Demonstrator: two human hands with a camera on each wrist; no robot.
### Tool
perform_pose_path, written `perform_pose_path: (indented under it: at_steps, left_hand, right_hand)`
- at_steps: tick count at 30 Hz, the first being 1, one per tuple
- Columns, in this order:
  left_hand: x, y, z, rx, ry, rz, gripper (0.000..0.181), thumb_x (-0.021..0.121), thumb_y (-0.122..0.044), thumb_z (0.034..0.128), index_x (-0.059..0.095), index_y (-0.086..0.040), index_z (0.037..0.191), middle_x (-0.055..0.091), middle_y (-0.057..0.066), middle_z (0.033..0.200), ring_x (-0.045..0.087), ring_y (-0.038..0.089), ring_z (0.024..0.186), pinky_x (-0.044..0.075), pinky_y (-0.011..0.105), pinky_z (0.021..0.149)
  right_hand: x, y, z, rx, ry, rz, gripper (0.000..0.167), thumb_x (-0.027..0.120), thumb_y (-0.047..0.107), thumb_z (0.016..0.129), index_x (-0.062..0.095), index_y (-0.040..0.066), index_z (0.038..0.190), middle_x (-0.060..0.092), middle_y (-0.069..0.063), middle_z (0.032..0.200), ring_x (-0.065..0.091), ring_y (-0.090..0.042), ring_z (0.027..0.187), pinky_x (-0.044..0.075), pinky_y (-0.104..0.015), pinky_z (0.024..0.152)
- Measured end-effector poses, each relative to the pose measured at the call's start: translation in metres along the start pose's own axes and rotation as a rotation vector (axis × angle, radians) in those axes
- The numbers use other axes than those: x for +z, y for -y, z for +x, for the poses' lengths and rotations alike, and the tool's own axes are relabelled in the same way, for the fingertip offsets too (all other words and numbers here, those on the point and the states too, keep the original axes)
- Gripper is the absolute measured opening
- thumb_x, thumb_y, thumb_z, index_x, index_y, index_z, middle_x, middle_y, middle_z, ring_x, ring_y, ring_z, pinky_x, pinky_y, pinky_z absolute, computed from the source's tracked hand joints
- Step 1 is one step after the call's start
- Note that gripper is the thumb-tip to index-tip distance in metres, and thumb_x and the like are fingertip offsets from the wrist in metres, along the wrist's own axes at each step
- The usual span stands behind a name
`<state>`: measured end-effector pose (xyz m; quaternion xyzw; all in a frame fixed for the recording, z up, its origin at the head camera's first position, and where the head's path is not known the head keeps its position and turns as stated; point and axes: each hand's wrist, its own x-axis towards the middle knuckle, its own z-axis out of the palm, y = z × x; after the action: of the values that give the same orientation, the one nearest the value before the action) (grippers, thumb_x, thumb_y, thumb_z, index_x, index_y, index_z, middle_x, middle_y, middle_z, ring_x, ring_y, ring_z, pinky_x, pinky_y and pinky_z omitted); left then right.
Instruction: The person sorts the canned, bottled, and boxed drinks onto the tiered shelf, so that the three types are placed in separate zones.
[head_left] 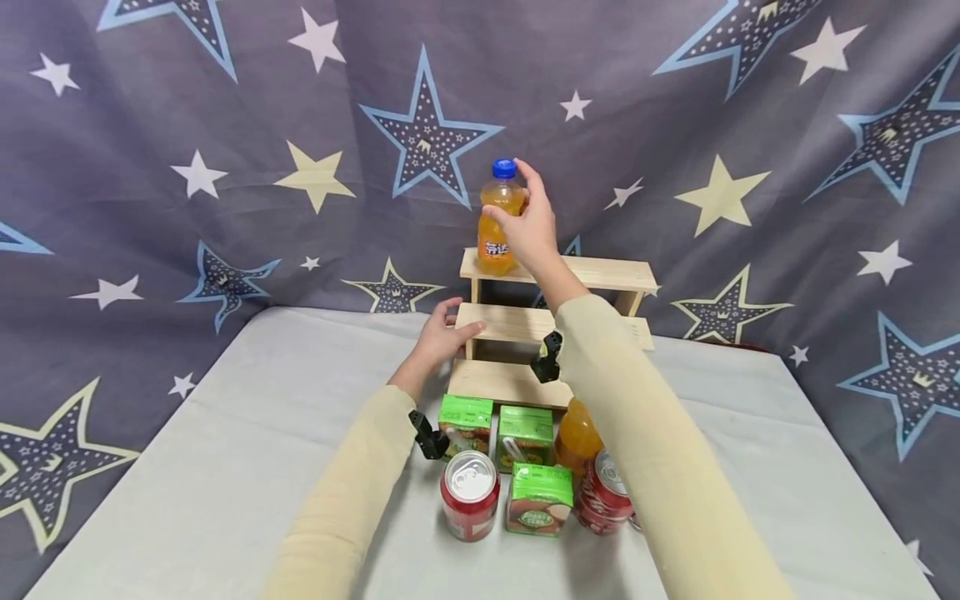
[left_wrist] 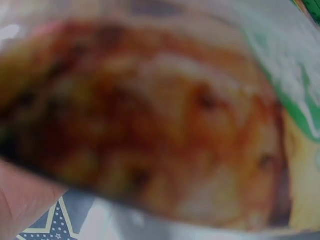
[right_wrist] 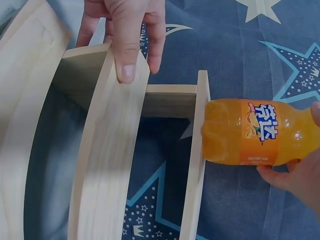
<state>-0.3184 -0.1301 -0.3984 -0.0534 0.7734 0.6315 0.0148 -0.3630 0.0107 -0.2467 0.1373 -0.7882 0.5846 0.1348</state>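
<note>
My right hand (head_left: pixel 531 225) pinches the upper part of an orange soda bottle (head_left: pixel 495 248) with a blue cap. The bottle stands upright at the left end of the top board of a three-step wooden rack (head_left: pixel 585 268); in the right wrist view the base of the soda bottle (right_wrist: pixel 225 132) meets that board. My left hand (head_left: pixel 441 335) holds the left end of the middle step, its thumb on the upper face of the board (right_wrist: pixel 112 135) and its fingers past the edge. A blurred juice box (left_wrist: pixel 150 130) fills most of the left wrist view.
Before the rack stand green-topped juice boxes (head_left: pixel 527 427), a red soda can (head_left: pixel 470 496), another red can (head_left: pixel 602 496) and a second orange bottle (head_left: pixel 576 437), partly behind my right sleeve. A star-patterned cloth (head_left: pixel 247 167) hangs behind the white-covered table (head_left: pixel 187 483).
</note>
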Motion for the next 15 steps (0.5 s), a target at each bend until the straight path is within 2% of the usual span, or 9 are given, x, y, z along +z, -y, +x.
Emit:
perform_pose_path:
  at_steps: [7, 15]
  left_hand:
    - [0.0026, 0.0005, 0.0016, 0.001, -0.001, -0.007, 0.074, 0.071, -0.022, 0.0836, 0.030, -0.016, 0.145, 0.051, 0.018, 0.127, 0.061, 0.030, 0.099, 0.055, 0.033, 0.072]
    - [0.0020, -0.0016, -0.0006, -0.003, -0.003, -0.003, 0.074, 0.070, -0.022, 0.0842, 0.029, -0.015, 0.145, 0.051, 0.018, 0.127, 0.061, 0.031, 0.099, 0.055, 0.032, 0.070]
  right_hand:
    - [-0.0020, -0.0014, 0.0009, 0.008, 0.008, -0.024, 0.072, 0.066, 0.023, 0.087, 0.025, 0.031, 0.145, 0.050, -0.006, 0.130, 0.050, -0.018, 0.120, 0.040, -0.033, 0.107]
    - [-0.0091, -0.0034, -0.0011, 0.061, 0.093, -0.067, 0.079, 0.067, 0.018, 0.087, 0.018, 0.026, 0.148, 0.045, -0.009, 0.134, 0.044, -0.019, 0.130, 0.036, -0.032, 0.110]
